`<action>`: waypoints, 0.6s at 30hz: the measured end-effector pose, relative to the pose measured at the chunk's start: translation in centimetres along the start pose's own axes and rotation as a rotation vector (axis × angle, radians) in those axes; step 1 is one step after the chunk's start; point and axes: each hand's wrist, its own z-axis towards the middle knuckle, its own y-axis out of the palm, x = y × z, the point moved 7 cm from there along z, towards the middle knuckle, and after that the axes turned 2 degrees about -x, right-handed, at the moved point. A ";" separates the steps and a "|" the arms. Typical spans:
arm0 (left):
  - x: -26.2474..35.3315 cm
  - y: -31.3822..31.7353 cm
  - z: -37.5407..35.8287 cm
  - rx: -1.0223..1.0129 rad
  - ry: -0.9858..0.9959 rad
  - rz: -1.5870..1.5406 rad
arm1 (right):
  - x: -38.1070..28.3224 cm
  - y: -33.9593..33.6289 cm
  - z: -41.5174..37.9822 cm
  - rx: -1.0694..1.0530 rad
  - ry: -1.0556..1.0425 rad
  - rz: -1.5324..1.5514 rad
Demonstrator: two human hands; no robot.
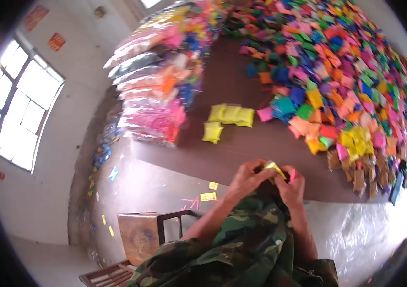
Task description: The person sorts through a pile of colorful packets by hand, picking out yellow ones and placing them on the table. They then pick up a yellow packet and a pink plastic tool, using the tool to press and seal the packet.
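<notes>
In the head view, my left hand [252, 176] pinches a small shiny yellow packet [274, 167] above the table's front edge. My right hand [290, 187] is closed at the packet's other end, and a small pink piece [293, 175] shows at its fingers; I cannot make out what it is. Ahead of my hands lie a row of yellow packets [232, 115] and a single yellow packet [212, 132], flat on the brown tabletop [184, 155].
A large heap of multicoloured packets [327, 71] covers the table's right side. Filled clear bags [146, 98] are stacked at the left. A wooden stool [139, 234] stands beside me, with yellow scraps [208, 196] on the floor. Clear plastic sheeting [356, 229] lies at lower right.
</notes>
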 end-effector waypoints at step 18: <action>-1.9 1.6 0.7 -0.159 0.053 -0.456 | 1.4 -1.1 0.0 0.012 0.036 0.181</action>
